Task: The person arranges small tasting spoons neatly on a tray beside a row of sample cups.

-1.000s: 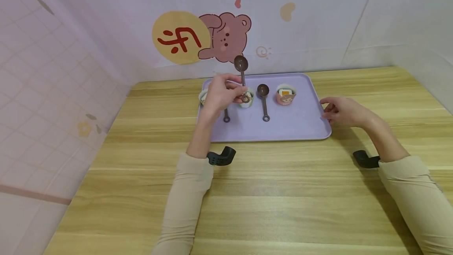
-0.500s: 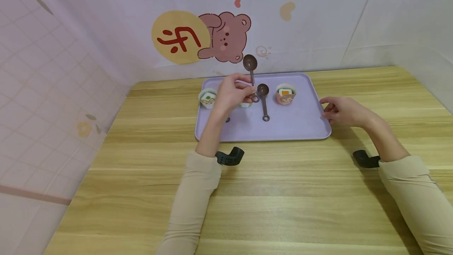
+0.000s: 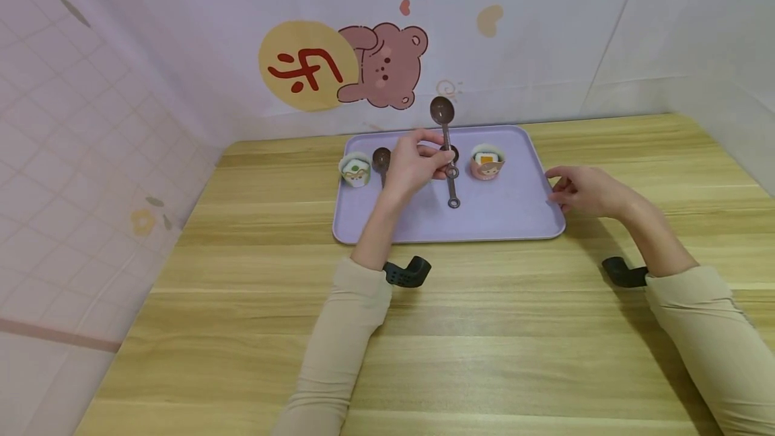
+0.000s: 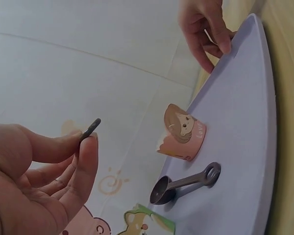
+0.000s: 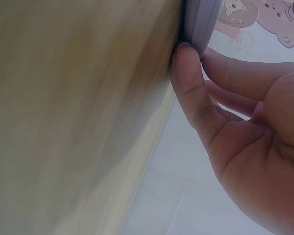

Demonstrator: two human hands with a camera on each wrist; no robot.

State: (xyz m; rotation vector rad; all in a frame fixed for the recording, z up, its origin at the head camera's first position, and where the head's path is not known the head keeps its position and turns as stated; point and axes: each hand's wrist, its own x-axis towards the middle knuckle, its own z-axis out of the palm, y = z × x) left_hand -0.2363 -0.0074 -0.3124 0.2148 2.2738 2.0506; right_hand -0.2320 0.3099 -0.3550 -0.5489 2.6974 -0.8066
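My left hand [image 3: 414, 165] pinches the handle of a dark brown measuring spoon [image 3: 443, 110], its bowl pointing away from me above the lilac tray [image 3: 514, 204]. In the left wrist view only the handle end [image 4: 91, 128] shows between thumb and finger. Beneath it on the tray lies a second measuring spoon [image 4: 186, 182], beside a pink paper cup [image 3: 486, 165]. A third measuring spoon [image 3: 381, 157] lies left of the hand, partly covered. My right hand [image 3: 587, 190] grips the tray's right rim [image 5: 201, 24] between thumb and fingers.
At the tray's left end stands a green-patterned paper cup [image 3: 356, 172] with a white piece inside. Another green cup [image 4: 149, 223] is hidden behind my left hand in the head view. A printed wall cloth [image 3: 533, 59] rises behind the wooden table [image 3: 484, 342].
My left hand has moved right with the measuring spoon, from over the middle cup to over the right-hand spoon. The left cup and spoon are uncovered more. My right hand stays on the rim.
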